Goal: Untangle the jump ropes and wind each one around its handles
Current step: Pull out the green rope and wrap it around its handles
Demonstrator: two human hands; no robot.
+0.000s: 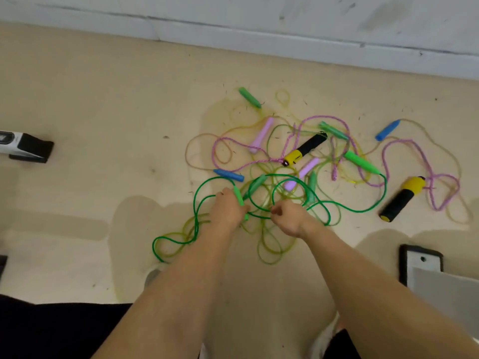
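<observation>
A tangle of several jump ropes lies on the beige floor. My left hand [228, 211] grips a bright green handle [238, 195] of the dark green rope [293, 176]. My right hand [287, 216] pinches that same green rope close by. The rope's other green handle [361, 161] lies at the right. Around them lie lilac handles [261, 134] on a pink braided rope [420, 151], blue handles [388, 130] and two yellow-and-black handles [304, 149], with pale yellow-green cords looped underneath.
A white wall base [285, 45] runs along the far side. A black-and-white object [28, 147] sits on the floor at the left. A black-framed grey panel [425, 265] lies at the lower right. My dark-clothed legs [59, 330] fill the bottom edge.
</observation>
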